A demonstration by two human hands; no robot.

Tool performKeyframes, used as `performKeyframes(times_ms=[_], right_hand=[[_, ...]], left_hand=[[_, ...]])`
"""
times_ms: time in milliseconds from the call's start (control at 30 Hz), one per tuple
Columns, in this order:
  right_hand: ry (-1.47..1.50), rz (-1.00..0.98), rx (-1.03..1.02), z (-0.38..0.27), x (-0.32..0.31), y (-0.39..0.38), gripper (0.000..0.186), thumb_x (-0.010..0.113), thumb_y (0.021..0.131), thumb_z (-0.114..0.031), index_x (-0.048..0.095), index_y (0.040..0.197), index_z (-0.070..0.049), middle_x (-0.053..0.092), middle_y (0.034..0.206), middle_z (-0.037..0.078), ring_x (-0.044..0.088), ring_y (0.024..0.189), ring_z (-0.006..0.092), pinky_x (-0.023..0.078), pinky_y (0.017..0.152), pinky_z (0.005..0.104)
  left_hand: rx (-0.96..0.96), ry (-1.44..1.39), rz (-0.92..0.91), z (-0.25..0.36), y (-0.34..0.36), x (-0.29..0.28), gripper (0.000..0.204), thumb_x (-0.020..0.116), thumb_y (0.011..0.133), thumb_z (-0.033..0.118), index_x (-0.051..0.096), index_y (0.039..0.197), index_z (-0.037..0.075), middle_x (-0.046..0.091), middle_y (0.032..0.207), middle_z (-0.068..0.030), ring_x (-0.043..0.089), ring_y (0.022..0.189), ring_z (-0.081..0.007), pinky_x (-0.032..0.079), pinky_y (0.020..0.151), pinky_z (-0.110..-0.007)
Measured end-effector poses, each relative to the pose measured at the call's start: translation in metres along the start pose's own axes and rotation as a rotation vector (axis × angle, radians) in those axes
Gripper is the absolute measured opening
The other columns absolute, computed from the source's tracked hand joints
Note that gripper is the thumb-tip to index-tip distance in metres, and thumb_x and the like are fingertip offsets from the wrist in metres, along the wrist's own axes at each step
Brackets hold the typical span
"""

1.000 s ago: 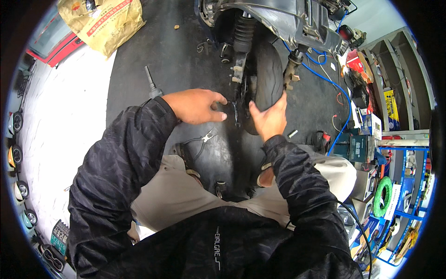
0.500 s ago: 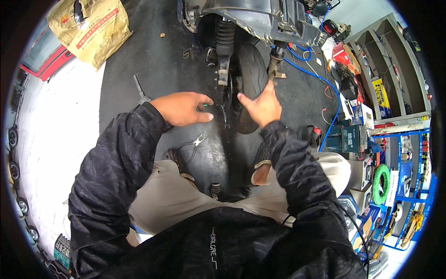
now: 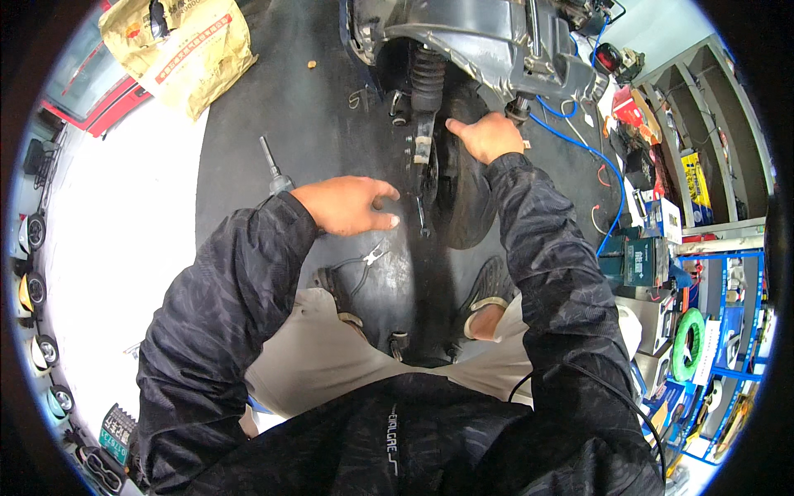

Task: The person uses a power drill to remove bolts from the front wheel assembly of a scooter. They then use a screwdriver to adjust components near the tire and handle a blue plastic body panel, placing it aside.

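A scooter's wheel with a black tyre [image 3: 473, 217] stands in front of me, under dark bodywork [image 3: 463, 25]. My right hand [image 3: 490, 139] grips the upper right part of the tyre, thumb stretched to the left, the other fingers mostly hidden. It is close below the right fork leg [image 3: 518, 107]. The left shock absorber [image 3: 428, 78] with its ribbed boot rises left of the wheel. My left hand [image 3: 351, 205] hovers left of the wheel, thumb and fingers apart and curved. A small spanner [image 3: 422, 217] is beside the wheel's lower left side.
Pliers [image 3: 374, 255] lie on the black mat [image 3: 240, 124] near my feet. A grey tool with a metal shaft [image 3: 275, 165] is by my left wrist. A yellow paper sack [image 3: 182, 58] lies far left. A blue hose [image 3: 608, 165], boxes and shelves [image 3: 695, 140] line the right.
My right hand has moved up and away along the tyre. My left hand stays beside the wheel; a small green bit seen at its fingers earlier no longer shows. The whole view has shifted slightly.
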State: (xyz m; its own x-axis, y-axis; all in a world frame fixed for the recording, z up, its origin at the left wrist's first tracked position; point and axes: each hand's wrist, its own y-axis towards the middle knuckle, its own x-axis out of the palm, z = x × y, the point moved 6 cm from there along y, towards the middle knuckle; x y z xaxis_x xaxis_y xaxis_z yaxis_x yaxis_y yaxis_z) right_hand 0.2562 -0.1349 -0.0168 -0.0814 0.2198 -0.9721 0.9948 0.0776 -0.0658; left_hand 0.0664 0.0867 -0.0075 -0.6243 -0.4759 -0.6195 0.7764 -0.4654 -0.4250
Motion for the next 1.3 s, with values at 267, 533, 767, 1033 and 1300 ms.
performKeyframes(times_ms=[267, 533, 767, 1033, 1300], right_hand=[[-0.073, -0.134, -0.386, 0.082, 0.102, -0.174, 0.068, 0.083, 0.089, -0.044, 0.067, 0.135, 0.003, 0.078, 0.107, 0.027, 0.076, 0.106, 0.0429, 0.06, 0.09, 0.0513], [-0.139, -0.654, 0.122, 0.198, 0.212, -0.203, 0.049, 0.064, 0.097, -0.044, 0.081, 0.117, -0.002, 0.077, 0.122, 0.024, 0.074, 0.113, 0.042, 0.058, 0.102, 0.0494], [-0.22, -0.571, -0.303, 0.182, 0.016, -0.201, 0.044, 0.07, 0.091, -0.038, 0.076, 0.126, -0.011, 0.078, 0.112, 0.022, 0.075, 0.105, 0.0432, 0.06, 0.095, 0.053], [0.188, -0.128, -0.151, 0.169, -0.117, -0.162, 0.031, 0.069, 0.099, -0.017, 0.071, 0.123, 0.003, 0.078, 0.099, 0.023, 0.078, 0.088, 0.0344, 0.06, 0.083, 0.0415], [0.164, -0.435, -0.266, 0.192, -0.084, -0.175, 0.042, 0.074, 0.1, -0.019, 0.064, 0.135, 0.003, 0.077, 0.101, 0.019, 0.075, 0.081, 0.0301, 0.059, 0.078, 0.0404]], left_hand=[[0.191, 0.038, -0.052, 0.011, 0.012, 0.006, 0.065, 0.067, 0.105, 0.046, 0.059, 0.148, -0.002, 0.067, 0.142, -0.0265, 0.065, 0.133, -0.0386, 0.051, 0.113, -0.045], [0.178, 0.011, 0.054, 0.027, 0.022, -0.005, 0.067, 0.069, 0.1, 0.048, 0.063, 0.144, -0.001, 0.07, 0.136, -0.0277, 0.068, 0.127, -0.0418, 0.054, 0.109, -0.047], [0.004, 0.237, 0.086, -0.032, 0.045, 0.033, 0.059, 0.069, 0.099, 0.043, 0.068, 0.137, -0.002, 0.075, 0.125, -0.0276, 0.071, 0.12, -0.0436, 0.056, 0.104, -0.049], [-0.483, 0.393, 0.045, -0.135, 0.172, 0.193, 0.039, 0.066, 0.092, 0.019, 0.077, 0.126, 0.005, 0.074, 0.131, -0.0212, 0.073, 0.122, -0.0364, 0.06, 0.096, -0.051], [-0.608, 0.485, 0.624, -0.212, 0.183, 0.227, 0.062, 0.069, 0.093, 0.027, 0.055, 0.149, 0.006, 0.056, 0.152, -0.0157, 0.051, 0.142, -0.0374, 0.047, 0.113, -0.051]])
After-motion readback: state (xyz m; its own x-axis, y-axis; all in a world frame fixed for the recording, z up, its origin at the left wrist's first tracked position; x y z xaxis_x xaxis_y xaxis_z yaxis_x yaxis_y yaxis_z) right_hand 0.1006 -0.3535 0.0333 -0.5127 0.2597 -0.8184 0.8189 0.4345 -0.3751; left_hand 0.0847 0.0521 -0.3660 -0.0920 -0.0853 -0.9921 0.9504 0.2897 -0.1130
